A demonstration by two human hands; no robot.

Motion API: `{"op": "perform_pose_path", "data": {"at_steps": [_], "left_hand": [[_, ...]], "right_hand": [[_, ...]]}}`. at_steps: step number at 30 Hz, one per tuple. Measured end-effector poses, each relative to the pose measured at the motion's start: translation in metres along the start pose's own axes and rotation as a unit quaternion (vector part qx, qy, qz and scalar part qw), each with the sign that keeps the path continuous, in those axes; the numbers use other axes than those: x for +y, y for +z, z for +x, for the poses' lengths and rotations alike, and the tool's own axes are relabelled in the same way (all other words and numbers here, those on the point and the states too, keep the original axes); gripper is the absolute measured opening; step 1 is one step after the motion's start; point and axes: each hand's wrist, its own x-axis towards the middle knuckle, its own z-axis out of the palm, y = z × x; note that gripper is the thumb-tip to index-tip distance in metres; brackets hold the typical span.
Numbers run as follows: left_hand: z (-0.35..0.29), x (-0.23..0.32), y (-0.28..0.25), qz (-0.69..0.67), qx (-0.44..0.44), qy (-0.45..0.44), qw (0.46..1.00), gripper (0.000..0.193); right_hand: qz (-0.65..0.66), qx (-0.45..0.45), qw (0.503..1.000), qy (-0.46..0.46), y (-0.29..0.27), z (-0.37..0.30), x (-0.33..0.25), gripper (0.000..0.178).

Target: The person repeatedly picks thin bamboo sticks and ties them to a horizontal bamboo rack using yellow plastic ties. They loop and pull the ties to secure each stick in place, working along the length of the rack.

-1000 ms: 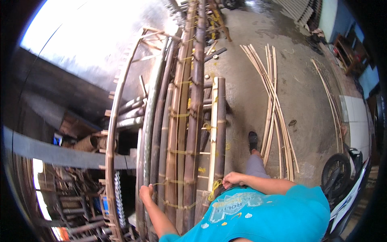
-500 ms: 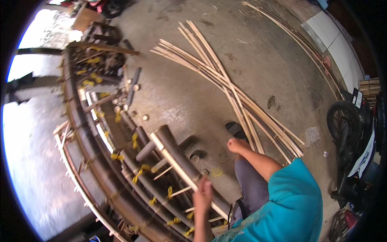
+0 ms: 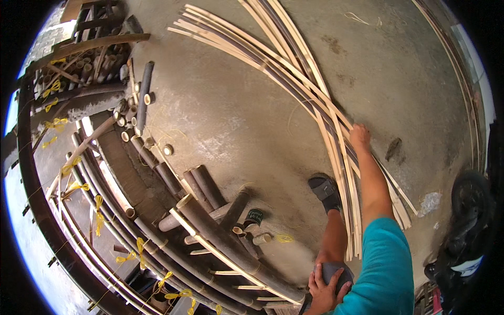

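Long split bamboo strips [image 3: 320, 100] lie crossed in a loose bundle on the floor, pale on some faces and dark on others. My right hand [image 3: 360, 136] reaches out over them, its fingers closed on a strip around the middle of the bundle. Resting on my bent knee [image 3: 336, 273], my left hand [image 3: 324, 289] has its fingers spread and holds nothing. Beside it stands a dark bamboo pole [image 3: 226, 236] with a pale strip along its side and short rungs sticking out from it.
Bamboo poles [image 3: 157, 252] tied with yellow string [image 3: 98, 210] fill the left side. Short bamboo offcuts [image 3: 126, 118] and a dark green can [image 3: 254, 217] are on the floor. My sandalled foot [image 3: 324, 190] is by the strips; a motorcycle [image 3: 462, 226] stands at right.
My right hand has reached forward and right, onto the bamboo strips. My left hand has left the bamboo pole and come down on my knee. The view has shifted.
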Motion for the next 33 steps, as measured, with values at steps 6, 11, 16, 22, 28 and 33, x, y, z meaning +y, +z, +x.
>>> {"op": "perform_pose_path", "data": {"at_steps": [6, 11, 16, 22, 28, 33], "left_hand": [[-0.005, 0.041, -0.039, -0.024, -0.107, -0.049, 0.993, 0.053], [-0.024, -0.023, -0.038, -0.214, -0.135, -0.019, 0.967, 0.059], [-0.057, -0.051, -0.13, -0.18, 0.12, 0.012, 0.976, 0.054], [-0.138, -0.002, -0.356, -0.208, 0.407, 0.081, 0.886, 0.048], [-0.278, -0.001, -0.418, -0.422, 0.394, 0.09, 0.812, 0.035], [-0.402, -0.04, -0.366, -0.429, 0.545, -0.027, 0.72, 0.026]], "right_hand": [[0.296, 0.035, 0.924, -0.239, -0.15, -0.117, -0.058, 0.016], [0.449, 0.13, 0.805, -0.365, -0.369, -0.257, -0.124, 0.023], [0.456, 0.23, 0.733, -0.449, -0.488, -0.34, -0.228, 0.018], [0.513, 0.104, 0.697, -0.491, -0.604, -0.486, -0.392, 0.021], [0.666, -0.403, 0.459, -0.428, -0.686, -0.688, -0.463, 0.015], [0.629, -0.551, 0.416, -0.358, -0.636, -0.804, -0.458, 0.015]]}}
